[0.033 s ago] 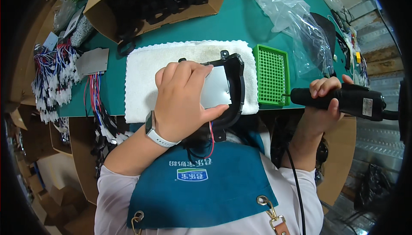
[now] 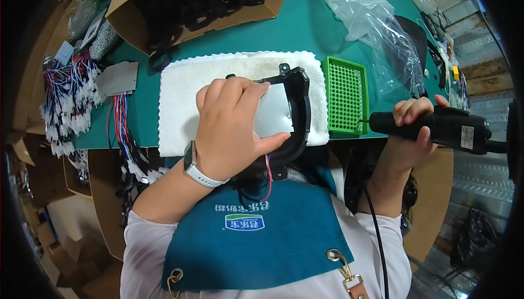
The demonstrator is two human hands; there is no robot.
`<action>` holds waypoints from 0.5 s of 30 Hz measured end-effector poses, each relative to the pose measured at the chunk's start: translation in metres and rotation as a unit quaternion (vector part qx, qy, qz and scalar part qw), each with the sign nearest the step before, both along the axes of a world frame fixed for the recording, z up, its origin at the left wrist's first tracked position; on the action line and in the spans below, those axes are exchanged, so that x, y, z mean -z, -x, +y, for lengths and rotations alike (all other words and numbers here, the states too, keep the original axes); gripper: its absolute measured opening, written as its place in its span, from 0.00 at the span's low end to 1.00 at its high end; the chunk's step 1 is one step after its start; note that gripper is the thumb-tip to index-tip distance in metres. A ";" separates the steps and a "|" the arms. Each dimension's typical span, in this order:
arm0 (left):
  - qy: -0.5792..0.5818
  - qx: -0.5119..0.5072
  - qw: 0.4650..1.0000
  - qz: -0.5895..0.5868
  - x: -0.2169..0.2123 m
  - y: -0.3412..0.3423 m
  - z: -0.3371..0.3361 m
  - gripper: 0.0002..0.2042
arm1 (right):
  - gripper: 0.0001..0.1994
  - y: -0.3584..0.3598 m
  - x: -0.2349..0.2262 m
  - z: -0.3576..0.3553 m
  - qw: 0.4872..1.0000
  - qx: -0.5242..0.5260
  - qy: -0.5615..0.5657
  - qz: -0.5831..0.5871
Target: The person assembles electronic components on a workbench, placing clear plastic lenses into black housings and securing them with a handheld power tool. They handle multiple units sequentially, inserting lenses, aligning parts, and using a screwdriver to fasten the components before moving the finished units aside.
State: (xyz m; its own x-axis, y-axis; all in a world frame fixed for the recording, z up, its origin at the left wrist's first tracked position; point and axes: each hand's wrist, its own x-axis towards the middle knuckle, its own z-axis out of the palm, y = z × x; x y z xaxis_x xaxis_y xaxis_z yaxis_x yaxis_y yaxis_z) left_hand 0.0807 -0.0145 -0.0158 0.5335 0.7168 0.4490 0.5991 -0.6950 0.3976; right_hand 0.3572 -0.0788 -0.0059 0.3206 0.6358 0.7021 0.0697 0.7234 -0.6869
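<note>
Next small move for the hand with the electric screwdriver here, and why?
Probably dip the bit into the green screw tray for a screw. The right hand holds the black electric screwdriver with its tip at the tray's right edge, apart from the black frame assembly that the left hand presses onto the white towel. Whether the bit already carries a screw is too small to tell.

Under the left hand (image 2: 232, 130), a matt black plastic frame (image 2: 300, 108) with a dull metal plate (image 2: 275, 116) is seen on fluffy white cloth (image 2: 180, 97); right of it, glossy green plastic tray (image 2: 345, 94).
</note>
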 end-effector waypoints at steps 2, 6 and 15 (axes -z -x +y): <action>0.003 0.001 1.000 0.004 -0.001 0.000 0.001 0.33 | 0.32 -0.006 0.000 0.000 0.998 -0.061 -0.007 -0.018; 0.016 -0.001 1.000 0.010 -0.002 -0.003 -0.001 0.33 | 0.29 0.026 -0.004 0.000 0.987 0.153 0.033 0.036; 0.021 0.137 0.982 0.130 -0.018 0.037 -0.014 0.34 | 0.24 0.025 -0.014 -0.013 0.968 0.179 0.037 0.172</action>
State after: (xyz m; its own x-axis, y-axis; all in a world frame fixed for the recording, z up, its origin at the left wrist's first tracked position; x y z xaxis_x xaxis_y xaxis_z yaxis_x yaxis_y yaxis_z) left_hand 0.0433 -0.0281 0.0019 0.8016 0.5452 0.2455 0.4771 -0.8307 0.2869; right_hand 0.3318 -0.0921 0.0083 0.7358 0.4853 0.4723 0.0648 0.6438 -0.7624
